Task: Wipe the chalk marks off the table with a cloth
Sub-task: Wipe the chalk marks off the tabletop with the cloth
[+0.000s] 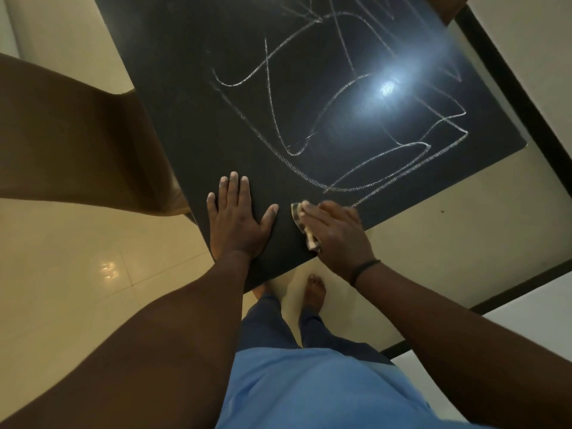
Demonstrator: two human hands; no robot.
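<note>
A black table (192,97) fills the upper middle of the view, scrawled with white chalk marks (365,156) across its right and far half. My left hand (238,221) lies flat, fingers spread, on the table's near corner. Just to its right, my right hand (337,233) presses a small checked cloth (301,222) onto the tabletop beside the nearest chalk line. Most of the cloth is hidden under the hand, only its left edge showing.
A brown chair (86,144) stands against the table's left edge. A cream tiled floor (93,252) surrounds the table, with a dark skirting strip (523,97) along the wall at right. My bare feet (315,292) stand below the table's near corner.
</note>
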